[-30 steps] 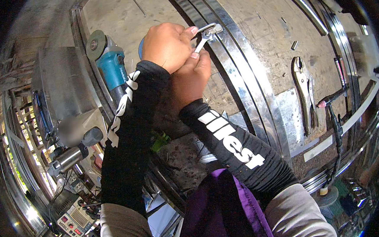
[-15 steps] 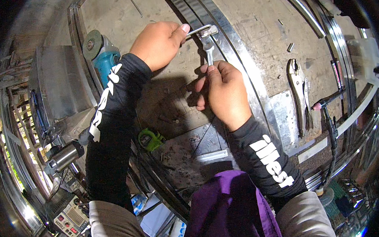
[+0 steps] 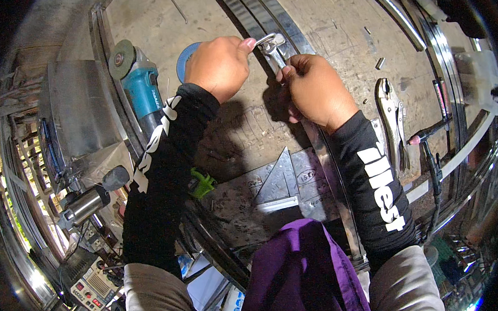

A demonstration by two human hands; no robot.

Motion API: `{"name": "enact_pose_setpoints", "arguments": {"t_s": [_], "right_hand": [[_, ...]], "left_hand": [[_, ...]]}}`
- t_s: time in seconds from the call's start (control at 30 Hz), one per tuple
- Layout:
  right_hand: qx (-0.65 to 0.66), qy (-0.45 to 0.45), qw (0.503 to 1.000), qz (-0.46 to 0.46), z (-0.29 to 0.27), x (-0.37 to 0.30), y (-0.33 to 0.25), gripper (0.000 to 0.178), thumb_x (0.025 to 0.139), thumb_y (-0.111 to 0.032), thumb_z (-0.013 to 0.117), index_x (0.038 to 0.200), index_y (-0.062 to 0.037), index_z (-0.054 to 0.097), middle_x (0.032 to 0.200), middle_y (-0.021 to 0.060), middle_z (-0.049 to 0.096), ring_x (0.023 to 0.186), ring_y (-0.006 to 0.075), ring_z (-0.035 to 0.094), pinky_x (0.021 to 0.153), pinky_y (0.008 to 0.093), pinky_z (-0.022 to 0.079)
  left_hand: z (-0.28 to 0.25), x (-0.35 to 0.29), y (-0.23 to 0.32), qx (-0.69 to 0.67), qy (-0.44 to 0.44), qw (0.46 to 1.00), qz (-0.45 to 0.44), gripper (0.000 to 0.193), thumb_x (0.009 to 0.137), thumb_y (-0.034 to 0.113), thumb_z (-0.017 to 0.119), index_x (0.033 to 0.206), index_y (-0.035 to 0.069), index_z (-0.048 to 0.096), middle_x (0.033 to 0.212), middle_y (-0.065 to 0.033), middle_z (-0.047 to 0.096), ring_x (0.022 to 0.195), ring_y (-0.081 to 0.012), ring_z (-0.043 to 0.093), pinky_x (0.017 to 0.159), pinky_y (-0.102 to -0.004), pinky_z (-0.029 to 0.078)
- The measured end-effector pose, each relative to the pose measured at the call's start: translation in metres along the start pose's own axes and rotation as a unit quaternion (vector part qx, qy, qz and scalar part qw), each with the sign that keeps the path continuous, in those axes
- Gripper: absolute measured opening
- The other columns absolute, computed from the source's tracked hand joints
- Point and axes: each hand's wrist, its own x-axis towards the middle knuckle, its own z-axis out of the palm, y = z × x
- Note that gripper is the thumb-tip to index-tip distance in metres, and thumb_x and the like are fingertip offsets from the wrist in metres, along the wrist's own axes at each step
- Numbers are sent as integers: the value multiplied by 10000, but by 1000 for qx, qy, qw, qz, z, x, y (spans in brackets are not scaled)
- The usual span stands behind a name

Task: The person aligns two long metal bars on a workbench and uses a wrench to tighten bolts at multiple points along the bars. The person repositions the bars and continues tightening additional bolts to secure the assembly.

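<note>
My left hand (image 3: 219, 66) is closed, pinching a thin bent metal rod (image 3: 264, 39) that looks like a hex key. Its far end meets a small shiny metal fitting (image 3: 279, 39) above the long steel bars. My right hand (image 3: 320, 91) grips a silver wrench (image 3: 274, 57), whose head sits against the fitting's near side. The fingers partly cover the wrench's handle. Where the tools meet the fitting, the fastener is too small to make out. Partly behind my left hand lies a blue disc (image 3: 184, 61).
Left of my hands rests a teal angle grinder (image 3: 142, 85). Locking pliers (image 3: 392, 124) and a torch (image 3: 424, 136) lie to the right. Nearer me are a green tape measure (image 3: 202, 183) and a metal set square (image 3: 279, 182). Parallel steel bars (image 3: 268, 6) cross the workbench (image 3: 332, 19).
My right hand has moved up and right, swinging the wrench's handle rightward. My left hand has shifted right and slightly down, uncovering the blue disc and more of the grinder.
</note>
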Motion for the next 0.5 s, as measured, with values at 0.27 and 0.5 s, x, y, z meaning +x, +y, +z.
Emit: {"name": "enact_pose_setpoints", "arguments": {"t_s": [0.27,0.5], "right_hand": [[12,112,994,5,25,-6,3,238,943,-117,605,869,76,721,810,322,689,806,457,711,748,482,553],[146,200,969,22,57,-9,8,233,964,-70,578,837,61,723,746,252,707,747,359,726,730,439,545]], "left_hand": [[8,-3,11,65,47,997,-14,511,1056,433,518,814,37,732,781,-244,690,804,-483,668,747,-570,509],[14,-7,18,59,86,994,-43,459,1034,412,575,820,49,755,775,-251,696,783,-477,683,728,-568,521]]}}
